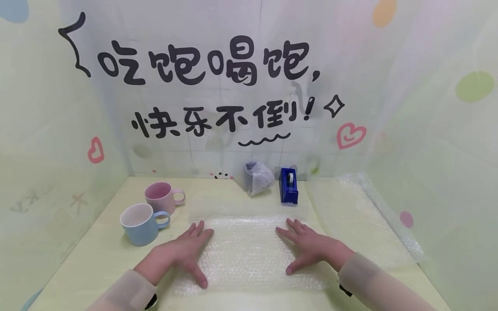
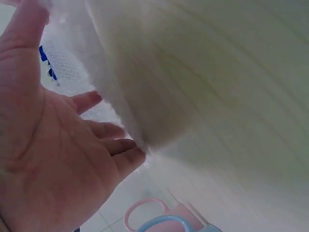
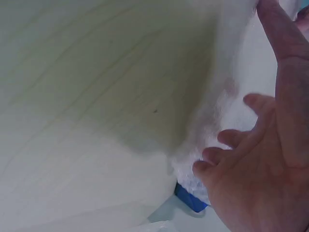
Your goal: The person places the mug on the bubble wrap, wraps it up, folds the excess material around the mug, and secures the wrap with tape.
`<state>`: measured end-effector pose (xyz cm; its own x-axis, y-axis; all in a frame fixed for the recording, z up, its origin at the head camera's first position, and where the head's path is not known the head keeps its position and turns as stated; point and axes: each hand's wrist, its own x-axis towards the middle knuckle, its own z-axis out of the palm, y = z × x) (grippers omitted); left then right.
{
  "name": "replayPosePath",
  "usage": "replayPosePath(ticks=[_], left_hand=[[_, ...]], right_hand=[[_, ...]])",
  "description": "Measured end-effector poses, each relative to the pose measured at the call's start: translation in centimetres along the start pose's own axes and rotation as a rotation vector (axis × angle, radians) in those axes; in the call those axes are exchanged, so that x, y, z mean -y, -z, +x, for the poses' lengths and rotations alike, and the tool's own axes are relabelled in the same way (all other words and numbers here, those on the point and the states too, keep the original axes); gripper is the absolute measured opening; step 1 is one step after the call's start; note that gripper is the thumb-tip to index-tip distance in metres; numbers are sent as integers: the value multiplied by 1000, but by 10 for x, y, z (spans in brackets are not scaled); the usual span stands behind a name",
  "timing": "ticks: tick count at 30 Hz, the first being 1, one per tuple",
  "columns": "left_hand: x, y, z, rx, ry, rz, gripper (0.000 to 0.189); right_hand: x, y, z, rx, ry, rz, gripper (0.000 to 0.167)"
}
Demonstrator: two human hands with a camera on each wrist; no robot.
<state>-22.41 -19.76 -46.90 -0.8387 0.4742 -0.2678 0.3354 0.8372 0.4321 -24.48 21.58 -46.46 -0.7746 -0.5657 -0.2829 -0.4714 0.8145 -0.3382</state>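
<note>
A clear sheet of bubble wrap point(image 1: 247, 255) lies flat on the pale wood-grain table, in front of the person. My left hand point(image 1: 189, 250) rests at its left edge, fingers spread and thumb toward me. On the opposite edge, my right hand point(image 1: 309, 245) lies the same way with its fingers apart. In the left wrist view, straight fingertips of the left hand point(image 2: 63, 150) touch the wrap's border. The right wrist view has the right hand point(image 3: 256, 164) along the bubbly edge point(image 3: 193, 140), fingers slightly bent and gripping nothing.
A blue mug point(image 1: 140, 229) and a pink mug point(image 1: 160, 199) stand at the left. Toward the back are a bubble-wrapped bundle point(image 1: 258, 178) and a blue tape dispenser point(image 1: 288, 190). Another bubble wrap sheet point(image 1: 358, 224) covers the right side. Printed curtains point(image 1: 233, 155) enclose the table.
</note>
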Motion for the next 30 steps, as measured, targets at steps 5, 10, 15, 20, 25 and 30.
replayPosePath(ticks=[5,10,15,20,25,30], left_hand=[[2,0,-1,11,11,-3,150],[10,0,-2,12,10,-20,143],[15,2,-4,-30,-36,-2,134],[15,11,-12,-186,-89,-17,110],[21,34,-25,-490,-98,-13,83],[47,63,-42,-685,101,3,96]], right_hand=[[-2,2,8,62,-56,45,123],[-1,1,11,82,-68,77,122],[0,-1,12,88,-79,96,122],[-1,-2,12,95,-83,104,122],[-1,-2,12,108,-91,114,121],[-1,0,12,106,-94,114,122]])
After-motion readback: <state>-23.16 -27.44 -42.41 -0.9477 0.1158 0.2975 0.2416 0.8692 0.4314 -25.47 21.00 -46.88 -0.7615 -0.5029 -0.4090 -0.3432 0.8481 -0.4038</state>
